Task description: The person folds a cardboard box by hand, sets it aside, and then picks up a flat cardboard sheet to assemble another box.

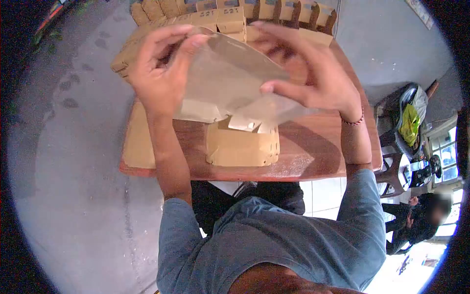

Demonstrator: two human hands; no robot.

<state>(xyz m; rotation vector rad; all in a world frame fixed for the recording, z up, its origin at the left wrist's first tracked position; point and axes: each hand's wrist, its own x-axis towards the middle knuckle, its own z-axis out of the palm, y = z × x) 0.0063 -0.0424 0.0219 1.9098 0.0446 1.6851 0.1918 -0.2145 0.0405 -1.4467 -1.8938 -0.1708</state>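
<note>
Over the tabletop, L grip is pinching the clear sheet by its top corner; R grip is spreading open, w/ thumb nr the sheet's R side. Box is sitting below; more cartons are lining the back.

Left hand pinches, right hand (blurred) spreads its fingers.

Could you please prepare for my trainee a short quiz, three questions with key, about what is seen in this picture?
1. Which wrist wears the braided bracelet, left or right?
2. True or false: the clear plastic sheet lies flat on the table.
3. Where do the cardboard boxes stand in a row? a) on the floor; b) at the table's far side; c) on a stool.

Key: 1. right; 2. false, the left hand holds it up; 3. b
</note>
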